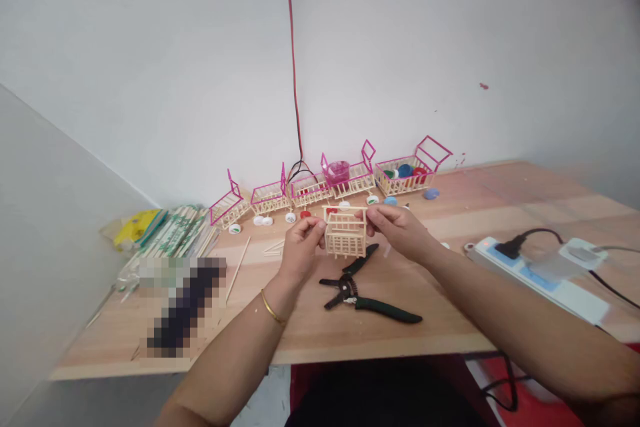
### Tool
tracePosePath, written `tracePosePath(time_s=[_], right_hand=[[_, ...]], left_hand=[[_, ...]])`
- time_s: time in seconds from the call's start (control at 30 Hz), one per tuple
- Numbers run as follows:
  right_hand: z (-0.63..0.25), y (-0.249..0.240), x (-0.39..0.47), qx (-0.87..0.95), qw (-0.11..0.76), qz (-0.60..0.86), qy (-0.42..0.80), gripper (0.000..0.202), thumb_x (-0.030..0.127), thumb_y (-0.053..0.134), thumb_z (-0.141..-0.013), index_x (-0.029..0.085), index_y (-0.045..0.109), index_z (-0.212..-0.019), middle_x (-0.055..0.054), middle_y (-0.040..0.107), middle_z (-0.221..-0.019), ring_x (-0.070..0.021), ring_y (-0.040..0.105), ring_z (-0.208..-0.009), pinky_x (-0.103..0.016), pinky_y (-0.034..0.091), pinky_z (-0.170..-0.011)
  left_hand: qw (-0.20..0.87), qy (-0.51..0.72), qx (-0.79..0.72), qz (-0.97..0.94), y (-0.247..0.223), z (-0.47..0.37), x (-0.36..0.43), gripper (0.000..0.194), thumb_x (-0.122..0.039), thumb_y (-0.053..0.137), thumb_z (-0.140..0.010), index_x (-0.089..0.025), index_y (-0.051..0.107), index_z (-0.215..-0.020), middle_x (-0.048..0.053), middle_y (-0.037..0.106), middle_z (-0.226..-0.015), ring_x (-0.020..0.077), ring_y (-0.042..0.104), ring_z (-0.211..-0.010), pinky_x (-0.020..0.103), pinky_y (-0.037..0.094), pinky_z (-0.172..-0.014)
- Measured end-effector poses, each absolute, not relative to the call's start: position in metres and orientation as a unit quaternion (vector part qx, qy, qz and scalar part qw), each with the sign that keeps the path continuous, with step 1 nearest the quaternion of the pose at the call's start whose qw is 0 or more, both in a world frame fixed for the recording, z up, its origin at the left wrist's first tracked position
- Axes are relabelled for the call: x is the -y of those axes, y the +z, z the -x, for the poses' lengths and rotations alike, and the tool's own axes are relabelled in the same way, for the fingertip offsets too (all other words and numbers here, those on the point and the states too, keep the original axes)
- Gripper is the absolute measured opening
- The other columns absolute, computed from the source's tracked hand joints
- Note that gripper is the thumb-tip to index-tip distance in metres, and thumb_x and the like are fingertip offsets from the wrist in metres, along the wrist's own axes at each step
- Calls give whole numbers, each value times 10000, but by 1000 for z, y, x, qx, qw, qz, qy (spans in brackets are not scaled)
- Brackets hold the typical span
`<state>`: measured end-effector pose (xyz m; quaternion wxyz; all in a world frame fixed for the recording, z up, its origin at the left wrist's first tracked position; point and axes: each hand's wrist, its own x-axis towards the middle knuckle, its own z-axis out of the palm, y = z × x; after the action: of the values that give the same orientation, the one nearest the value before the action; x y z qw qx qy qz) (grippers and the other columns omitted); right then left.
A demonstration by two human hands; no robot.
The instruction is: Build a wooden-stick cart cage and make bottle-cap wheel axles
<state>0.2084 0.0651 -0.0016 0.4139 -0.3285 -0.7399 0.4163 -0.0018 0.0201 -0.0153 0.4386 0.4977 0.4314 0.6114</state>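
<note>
Wooden basket frame (346, 238), bare pale sticks, is held up between both hands at the centre of the view, beyond the pliers-type tool (345, 288) lying on the surface (505, 210). Gap underneath cannot be judged exactly, but the frame looks lifted. Left hand (303, 245): grip closed to a pinch, thumb and fingertips on the left side of the frame. Right hand (400, 230): grip likewise pinched, fingertips at the upper right corner, near the end of the top cross stick. Some fingertips are hidden.

Handling, as judged: very light, fairly stiff along each stick, fragile at the joints; thin bars could be snapped or popped loose if squeezed. Not likely slippery, dry wood being assumed. Best taken by the corner uprights or the thicker lower rails, with light pressure from both sides; the protruding top stick is better not used for lifting.

Writing: green print is seen on the stick packets (173, 240) at left, too small to be read. Green marks are shown on some white bottle caps (373, 200) below the row of pink-rimmed carts (270, 199); not legible. No brand can be read on the tool or the white power strip (540, 280). One dark item is pixelated, so nothing can be told of it.
</note>
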Motion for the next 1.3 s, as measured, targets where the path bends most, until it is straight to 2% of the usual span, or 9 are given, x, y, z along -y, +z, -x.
tracePosePath(time_s=[0.2, 0.5, 0.67, 0.93, 1.3], right_hand=[[-206, 4, -64, 731, 412, 316, 442, 278, 459, 541, -855, 188, 605, -865, 4, 528, -676, -141, 514, -659, -274, 428, -648], [-207, 6, -65, 760, 399, 313, 407, 294, 420, 474, -898, 184, 606, -784, -3, 546, -664, -138, 516, -667, -284, 418, -679], [-206, 4, -65, 732, 416, 318, 435, 265, 441, 560, -844, 186, 623, -875, 3, 543, -673, -139, 525, -658, -278, 444, -649], [-204, 5, -63, 730, 421, 298, 449, 254, 439, 588, -823, 188, 594, -789, 9, 524, -674, -130, 508, -646, -270, 436, -629], [-204, 7, -60, 725, 429, 342, 416, 295, 476, 532, -847, 193, 575, -775, 16, 502, -634, -133, 514, -621, -268, 451, -616]], left_hand=[[453, 624, -418, -480, -18, 2, -20, 198, -341, 646, -795, -152, 605, -751, -48, 519, -541, 63, 467, -505, 187, 390, -532], [448, 630, -414, -481, -18, 3, -21, 211, -345, 631, -811, -145, 598, -754, -49, 511, -537, 59, 463, -496, 182, 388, -521], [442, 627, -417, -488, -17, 2, -20, 209, -349, 630, -811, -146, 603, -768, -49, 512, -530, 59, 461, -493, 182, 383, -523], [404, 621, -436, -511, -16, 2, -18, 225, -361, 623, -820, -152, 589, -746, -53, 499, -522, 58, 443, -493, 180, 368, -520], [438, 610, -410, -517, -14, 1, -17, 227, -366, 585, -849, -151, 617, -784, -36, 539, -550, 68, 494, -520, 189, 409, -546]])
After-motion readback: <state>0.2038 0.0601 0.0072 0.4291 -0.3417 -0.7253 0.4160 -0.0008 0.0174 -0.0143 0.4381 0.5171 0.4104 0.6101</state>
